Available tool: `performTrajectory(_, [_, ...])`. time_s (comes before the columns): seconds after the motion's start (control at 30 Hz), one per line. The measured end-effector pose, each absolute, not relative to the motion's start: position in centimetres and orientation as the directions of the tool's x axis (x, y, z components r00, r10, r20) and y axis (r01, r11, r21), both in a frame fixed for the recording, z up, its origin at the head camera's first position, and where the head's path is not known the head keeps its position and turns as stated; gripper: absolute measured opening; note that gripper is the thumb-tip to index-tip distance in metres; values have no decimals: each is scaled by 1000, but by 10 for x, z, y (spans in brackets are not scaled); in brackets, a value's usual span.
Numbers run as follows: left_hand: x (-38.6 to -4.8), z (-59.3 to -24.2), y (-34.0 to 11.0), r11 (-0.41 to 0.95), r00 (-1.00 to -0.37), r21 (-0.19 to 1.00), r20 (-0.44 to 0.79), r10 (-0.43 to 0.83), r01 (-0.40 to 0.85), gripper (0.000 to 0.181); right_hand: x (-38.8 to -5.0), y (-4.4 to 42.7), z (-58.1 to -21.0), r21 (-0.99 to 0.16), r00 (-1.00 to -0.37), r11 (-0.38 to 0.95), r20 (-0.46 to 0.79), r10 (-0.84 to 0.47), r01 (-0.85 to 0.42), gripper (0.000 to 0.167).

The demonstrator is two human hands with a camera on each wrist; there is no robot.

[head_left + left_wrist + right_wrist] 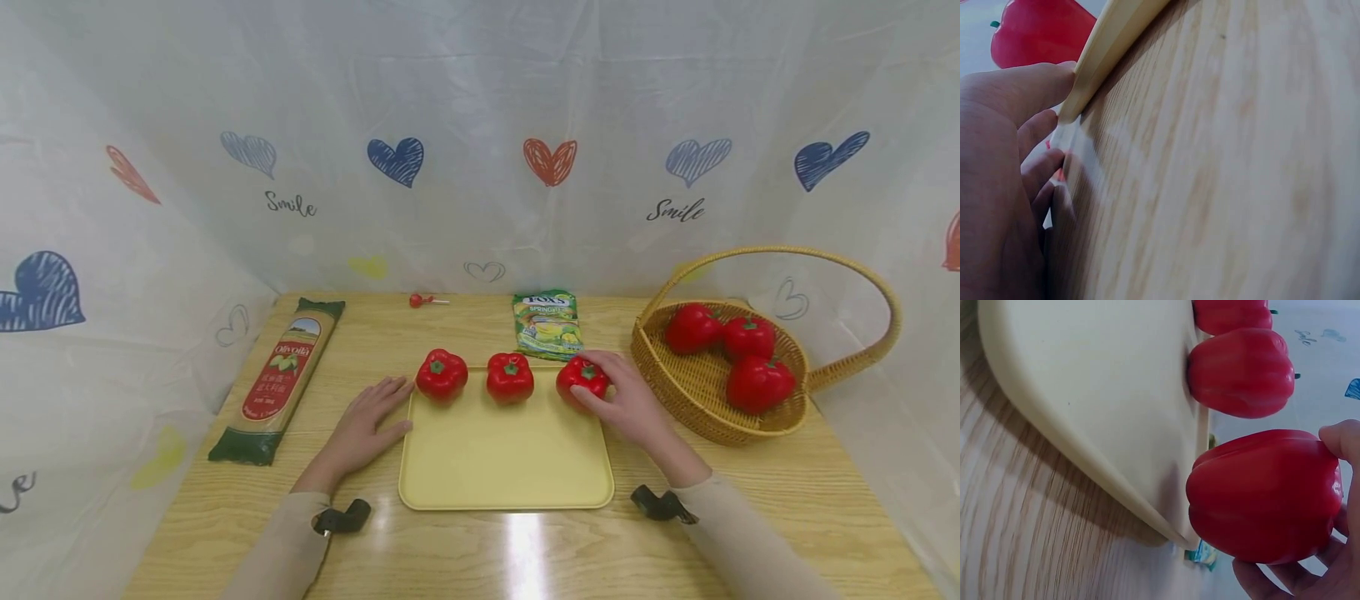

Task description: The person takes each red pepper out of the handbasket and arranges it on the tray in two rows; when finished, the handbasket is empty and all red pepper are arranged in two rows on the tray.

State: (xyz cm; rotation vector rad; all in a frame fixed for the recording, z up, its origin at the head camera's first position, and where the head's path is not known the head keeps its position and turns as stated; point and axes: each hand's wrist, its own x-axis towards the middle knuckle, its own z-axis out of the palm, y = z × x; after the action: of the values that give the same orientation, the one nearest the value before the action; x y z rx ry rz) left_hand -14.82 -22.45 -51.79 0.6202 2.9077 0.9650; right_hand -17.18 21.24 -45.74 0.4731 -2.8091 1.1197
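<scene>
Resting loosely spread against the left edge of the yellow tray [506, 467], the left hand [365, 427] can steady it; at the far right corner the right hand [628, 397] pinches a red pepper [1259, 497], best kept upright and clear of the middle pepper [510, 381]. A wooden table [427, 554] lies beneath; behind hangs a pale sheet [465, 92] with hearts [395, 162].

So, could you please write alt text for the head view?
The right hand grips a red pepper at the far right corner of a yellow tray, beside two more red peppers. The left hand lies at the tray's left edge; a wicker basket at right holds three further peppers.
</scene>
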Motion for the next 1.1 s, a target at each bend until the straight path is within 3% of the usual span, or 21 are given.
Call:
performTrajectory(0.23, [-149,-519,-225,728,-920,579,115,374,368,65,-179,206,-465,-658,-941,674,219,-256,-337,59])
performTrajectory(1.1, [-149,-521,-224,722,-919,580,141,367,377,63,-184,198,-469,-669,-953,682,160,-257,-296,67])
